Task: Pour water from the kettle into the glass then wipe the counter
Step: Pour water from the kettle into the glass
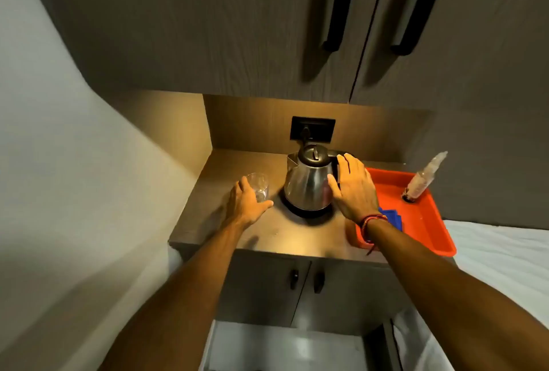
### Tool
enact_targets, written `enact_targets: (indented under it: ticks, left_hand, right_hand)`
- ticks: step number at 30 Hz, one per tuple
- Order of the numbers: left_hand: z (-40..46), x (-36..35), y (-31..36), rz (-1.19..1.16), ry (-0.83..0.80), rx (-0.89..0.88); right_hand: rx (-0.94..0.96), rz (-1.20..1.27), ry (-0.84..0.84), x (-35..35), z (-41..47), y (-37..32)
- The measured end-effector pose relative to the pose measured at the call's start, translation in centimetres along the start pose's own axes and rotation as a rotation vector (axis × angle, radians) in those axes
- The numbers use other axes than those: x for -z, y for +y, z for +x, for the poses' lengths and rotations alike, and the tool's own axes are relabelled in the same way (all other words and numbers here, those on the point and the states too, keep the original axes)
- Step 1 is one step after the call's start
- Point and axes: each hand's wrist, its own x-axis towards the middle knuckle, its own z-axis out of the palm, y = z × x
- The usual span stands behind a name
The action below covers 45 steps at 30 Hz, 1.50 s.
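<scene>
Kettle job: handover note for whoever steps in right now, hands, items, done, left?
Left hand: open, fingers curled beside the glass, not clearly gripping it.
Right hand: open, reaching onto the kettle at its handle side; grip not closed.
Kettle sits upright on its base, lid shut, mid-counter. Glass stands upright to its left and looks empty.
Blue cloth lies in the orange tray on the right, partly hidden by the right wrist. A bottle stands in the tray too.
Done: nothing poured yet.
Left: lift the kettle, pour into the glass, set it back, wipe the counter with the cloth.
</scene>
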Motion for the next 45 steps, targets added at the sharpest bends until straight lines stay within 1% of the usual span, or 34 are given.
enact_targets:
  ticks: [4, 6, 10, 13, 16, 18, 21, 25, 29, 35, 40, 43, 45]
  left_hand:
    - [4.0, -2.8, -1.4, -0.235, 0.0, 0.179]
    - [4.8, -3.7, -1.4, -0.347, 0.054, 0.214]
    - [6.6, -5.3, -0.7, -0.589, 0.157, 0.269]
    - [7.0, -6.1, -0.4, -0.637, 0.221, 0.261]
    - [7.5, -6.6, -0.6, -0.629, 0.255, 0.222]
    - [7.9, -6.3, -0.5, -0.616, 0.272, 0.196]
    - [8.2, -5.6, -0.2, -0.608, 0.262, 0.128]
    - [8.5, -4.3, 0.1, -0.579, 0.211, 0.052]
    - [8.7, -3.8, -0.7, -0.572, 0.168, 0.05]
    - [8.4, -3.6, -2.4, -0.567, 0.125, 0.081]
    - [8.3, -3.5, -3.3, -0.577, 0.111, 0.112]
    - [7.7, -3.4, -3.3, -0.472, 0.132, 0.054]
    - [7.3, -3.3, -3.3, -0.442, 0.112, 0.042]
  right_hand:
    - [-0.225, 0.135, 0.096, -2.7, 2.7, 1.6]
    - [-0.312, 0.259, 0.107, -3.5, 3.7, 1.9]
    - [-0.487, 0.672, 0.131, -5.3, 6.2, 3.0]
    - [-0.661, 0.941, 0.209, -5.9, 7.4, 3.7]
    - [-0.812, 0.969, 0.275, -6.6, 8.5, 4.2]
    - [-0.837, 0.943, 0.305, -6.8, 9.4, 4.0]
    - [-0.765, 0.813, 0.306, -6.4, 11.0, 3.0]
    - [-0.617, 0.616, 0.217, -5.2, 13.2, 0.8]
    - [-0.417, 0.397, 0.144, -4.3, 14.6, -2.2]
    - [-0.158, 0.141, 0.138, -3.5, 15.5, -5.6]
    - [-0.003, 0.044, 0.112, -3.8, 15.4, -7.0]
    - [0.044, 0.009, 0.096, -3.9, 15.3, -7.8]
    - [0.063, -0.015, 0.09, -4.0, 15.2, -8.3]
